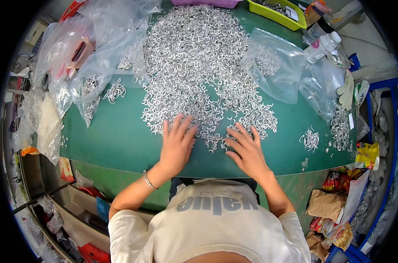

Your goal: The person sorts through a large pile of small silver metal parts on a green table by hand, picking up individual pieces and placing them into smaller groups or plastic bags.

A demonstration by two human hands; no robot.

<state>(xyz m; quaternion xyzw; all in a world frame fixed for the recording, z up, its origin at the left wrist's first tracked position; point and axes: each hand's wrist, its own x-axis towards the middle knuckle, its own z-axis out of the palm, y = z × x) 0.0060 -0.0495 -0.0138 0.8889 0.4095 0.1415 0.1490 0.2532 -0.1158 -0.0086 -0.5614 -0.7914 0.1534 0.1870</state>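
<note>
A wide heap of small curved silvery metal pieces (194, 52) covers the middle of the green table (107, 144). My left hand (177, 142) lies palm down at the heap's near edge, fingers spread and their tips among the pieces. On the other side of a few loose pieces, my right hand (246, 149) is also palm down with its fingers apart, touching the near right edge. Neither hand grips anything. The exact kind of the pieces is too small to make out.
Clear plastic bags (280, 65) lie on both sides of the heap. A small separate pile (310, 139) sits at the right. At the back stand a yellow-green basket (275, 13) and a white bottle (324, 46). Open drawers (71, 206) are below left.
</note>
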